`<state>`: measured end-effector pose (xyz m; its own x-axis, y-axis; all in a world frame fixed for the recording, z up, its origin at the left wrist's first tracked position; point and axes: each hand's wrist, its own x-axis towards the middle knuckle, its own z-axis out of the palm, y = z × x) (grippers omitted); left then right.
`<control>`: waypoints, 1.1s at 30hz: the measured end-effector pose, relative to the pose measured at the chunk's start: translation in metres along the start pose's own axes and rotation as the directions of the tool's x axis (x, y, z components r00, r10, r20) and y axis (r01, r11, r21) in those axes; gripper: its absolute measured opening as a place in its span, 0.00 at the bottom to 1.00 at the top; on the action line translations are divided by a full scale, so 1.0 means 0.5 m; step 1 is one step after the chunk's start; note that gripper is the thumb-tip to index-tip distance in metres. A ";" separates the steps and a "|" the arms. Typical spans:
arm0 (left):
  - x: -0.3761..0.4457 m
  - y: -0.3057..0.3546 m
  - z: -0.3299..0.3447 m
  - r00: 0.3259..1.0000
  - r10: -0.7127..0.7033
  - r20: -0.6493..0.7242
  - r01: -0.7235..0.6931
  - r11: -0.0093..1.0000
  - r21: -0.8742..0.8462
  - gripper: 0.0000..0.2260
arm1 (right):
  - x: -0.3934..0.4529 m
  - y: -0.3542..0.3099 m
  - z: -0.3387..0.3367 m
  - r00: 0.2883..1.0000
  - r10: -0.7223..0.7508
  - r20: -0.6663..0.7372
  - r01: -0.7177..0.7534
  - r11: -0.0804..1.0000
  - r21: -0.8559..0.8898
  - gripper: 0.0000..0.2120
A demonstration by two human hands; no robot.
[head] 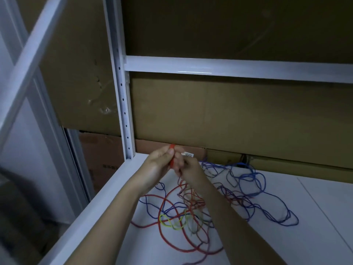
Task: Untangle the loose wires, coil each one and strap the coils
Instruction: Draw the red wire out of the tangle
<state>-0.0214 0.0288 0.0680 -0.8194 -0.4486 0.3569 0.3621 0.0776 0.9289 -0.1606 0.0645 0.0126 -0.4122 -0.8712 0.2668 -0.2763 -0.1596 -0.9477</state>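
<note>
White metal shelf (315,217) carried the tangled blue, red and yellow wires (210,203). Both hands' grip pinched the small red coil (172,156), left hand (158,165) and right hand (188,168); trailing red wire might have snagged the tangle.

Glossy white-painted metal rack (229,67), matt brown cardboard (229,111) behind — wires (248,190) seemingly smooth plastic-sheathed.

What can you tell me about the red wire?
The red wire is thin and bendy, likely plastic-coated. Part of it is bunched between the left hand and right hand, raised above the white shelf. The rest lies in loose loops on the shelf, crossing blue wires and a yellow wire.
</note>
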 end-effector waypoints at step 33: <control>0.044 0.021 -0.036 0.986 0.101 -0.131 -0.124 0.976 -0.180 0.13 | -0.030 -0.016 0.006 0.971 -0.232 0.063 0.228 0.809 -0.542 0.12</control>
<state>-0.0276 0.0039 0.0838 -0.7131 -0.5515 0.4328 0.5351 -0.0293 0.8443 -0.1494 0.0775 0.0156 -0.2813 -0.8379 0.4677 -0.7882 -0.0763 -0.6107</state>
